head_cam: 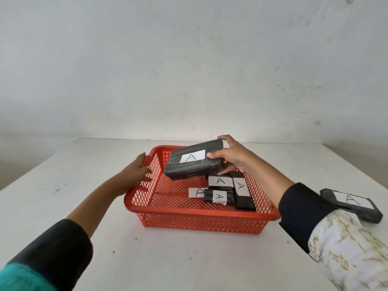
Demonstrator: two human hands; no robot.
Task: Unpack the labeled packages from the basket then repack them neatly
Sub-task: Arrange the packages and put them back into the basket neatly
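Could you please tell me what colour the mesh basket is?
The plastic mesh basket is red-orange, seen in the head view.

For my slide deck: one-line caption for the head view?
Right hand lifts a labeled package from the red basket; left hand steadies its rim.

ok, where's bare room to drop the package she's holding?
Table left of the basket beyond the left hand, and the strip in front of it, are bare. Inside, the left half is free. Right half holds small packages; right of the basket, another package and the right hand arm crowd it.
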